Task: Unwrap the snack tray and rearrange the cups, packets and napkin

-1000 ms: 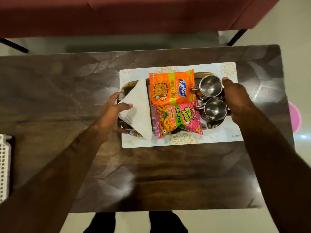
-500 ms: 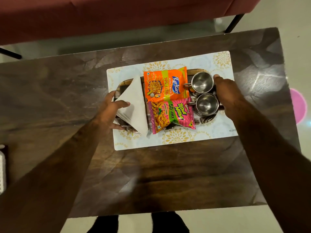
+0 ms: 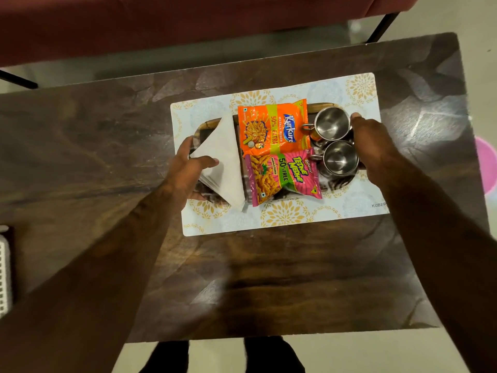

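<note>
A dark wooden snack tray (image 3: 322, 105) rests on a patterned placemat (image 3: 357, 200). On it lie a folded white napkin (image 3: 228, 154) at the left, an orange Kurkure packet (image 3: 271, 127) and a pink Tedhe Medhe packet (image 3: 282, 176) in the middle, and two steel cups, one far (image 3: 332, 125) and one near (image 3: 340, 158), at the right. My left hand (image 3: 187, 168) grips the tray's left end, thumb on the napkin. My right hand (image 3: 376, 146) grips the right end beside the cups. I cannot tell whether any wrap covers the tray.
The placemat lies on a dark brown wooden table (image 3: 107, 146). A maroon sofa (image 3: 188, 22) stands beyond the far edge. A white plastic basket (image 3: 4, 270) shows at the left edge, and a pink object (image 3: 486, 165) on the floor at the right.
Both hands keep their hold on the tray's ends. The view has shifted a little; the tray and its contents sit in the same arrangement on the mat.
</note>
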Demonstrator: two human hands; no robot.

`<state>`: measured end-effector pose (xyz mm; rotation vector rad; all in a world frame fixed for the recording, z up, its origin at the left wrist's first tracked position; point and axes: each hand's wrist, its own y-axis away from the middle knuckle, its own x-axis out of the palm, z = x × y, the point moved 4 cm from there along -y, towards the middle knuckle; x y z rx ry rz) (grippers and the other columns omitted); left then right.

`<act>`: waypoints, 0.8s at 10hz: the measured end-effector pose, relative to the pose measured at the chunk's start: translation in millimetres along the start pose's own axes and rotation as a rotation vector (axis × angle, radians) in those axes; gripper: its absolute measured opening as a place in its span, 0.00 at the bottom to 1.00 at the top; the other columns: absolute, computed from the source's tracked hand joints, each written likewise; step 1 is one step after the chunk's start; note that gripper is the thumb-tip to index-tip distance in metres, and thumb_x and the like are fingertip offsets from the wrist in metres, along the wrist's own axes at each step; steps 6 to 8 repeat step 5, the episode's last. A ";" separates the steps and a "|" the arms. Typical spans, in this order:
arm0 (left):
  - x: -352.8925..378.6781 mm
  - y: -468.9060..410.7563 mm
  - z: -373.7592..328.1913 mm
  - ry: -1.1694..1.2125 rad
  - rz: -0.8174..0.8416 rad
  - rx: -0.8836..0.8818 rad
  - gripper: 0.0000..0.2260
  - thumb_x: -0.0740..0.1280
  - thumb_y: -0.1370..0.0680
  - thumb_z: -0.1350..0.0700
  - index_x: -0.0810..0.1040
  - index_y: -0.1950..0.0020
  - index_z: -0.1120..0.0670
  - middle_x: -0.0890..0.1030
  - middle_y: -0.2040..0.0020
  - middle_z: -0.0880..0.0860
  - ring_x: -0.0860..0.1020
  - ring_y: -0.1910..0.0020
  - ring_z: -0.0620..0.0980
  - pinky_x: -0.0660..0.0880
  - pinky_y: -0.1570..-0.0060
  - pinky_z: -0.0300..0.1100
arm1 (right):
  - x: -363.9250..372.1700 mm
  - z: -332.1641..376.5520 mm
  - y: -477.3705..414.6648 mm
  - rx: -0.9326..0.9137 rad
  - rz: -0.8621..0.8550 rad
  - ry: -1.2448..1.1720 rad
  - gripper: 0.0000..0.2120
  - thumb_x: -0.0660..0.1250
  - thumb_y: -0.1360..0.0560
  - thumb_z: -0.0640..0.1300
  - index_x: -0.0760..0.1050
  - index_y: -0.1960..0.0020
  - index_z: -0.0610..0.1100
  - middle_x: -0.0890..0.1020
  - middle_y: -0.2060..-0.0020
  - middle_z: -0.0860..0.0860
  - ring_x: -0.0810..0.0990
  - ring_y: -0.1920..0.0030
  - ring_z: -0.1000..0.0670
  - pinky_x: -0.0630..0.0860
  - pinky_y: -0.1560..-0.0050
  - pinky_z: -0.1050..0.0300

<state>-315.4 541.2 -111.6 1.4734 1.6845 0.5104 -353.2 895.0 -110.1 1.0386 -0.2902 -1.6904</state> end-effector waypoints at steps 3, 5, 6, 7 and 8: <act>-10.1 -7.7 -1.9 -0.063 -0.011 0.029 0.36 0.70 0.25 0.43 0.58 0.21 0.43 0.65 0.23 0.51 0.69 0.28 0.59 0.73 0.35 0.61 | -0.5 -13.4 -3.8 0.005 -0.089 0.027 0.39 0.50 0.27 0.70 0.79 0.32 0.45 0.78 0.29 0.38 0.78 0.32 0.35 0.75 0.28 0.35; -56.9 64.3 4.4 -0.279 0.075 0.193 0.29 0.65 0.22 0.41 0.64 0.24 0.50 0.68 0.24 0.50 0.73 0.30 0.53 0.72 0.33 0.57 | -22.1 -9.7 66.9 -0.197 -0.194 0.180 0.35 0.46 0.18 0.66 0.79 0.35 0.42 0.83 0.40 0.39 0.81 0.38 0.36 0.78 0.34 0.36; -56.9 64.3 4.4 -0.279 0.075 0.193 0.29 0.65 0.22 0.41 0.64 0.24 0.50 0.68 0.24 0.50 0.73 0.30 0.53 0.72 0.33 0.57 | -22.1 -9.7 66.9 -0.197 -0.194 0.180 0.35 0.46 0.18 0.66 0.79 0.35 0.42 0.83 0.40 0.39 0.81 0.38 0.36 0.78 0.34 0.36; -56.9 64.3 4.4 -0.279 0.075 0.193 0.29 0.65 0.22 0.41 0.64 0.24 0.50 0.68 0.24 0.50 0.73 0.30 0.53 0.72 0.33 0.57 | -22.1 -9.7 66.9 -0.197 -0.194 0.180 0.35 0.46 0.18 0.66 0.79 0.35 0.42 0.83 0.40 0.39 0.81 0.38 0.36 0.78 0.34 0.36; -56.9 64.3 4.4 -0.279 0.075 0.193 0.29 0.65 0.22 0.41 0.64 0.24 0.50 0.68 0.24 0.50 0.73 0.30 0.53 0.72 0.33 0.57 | -22.1 -9.7 66.9 -0.197 -0.194 0.180 0.35 0.46 0.18 0.66 0.79 0.35 0.42 0.83 0.40 0.39 0.81 0.38 0.36 0.78 0.34 0.36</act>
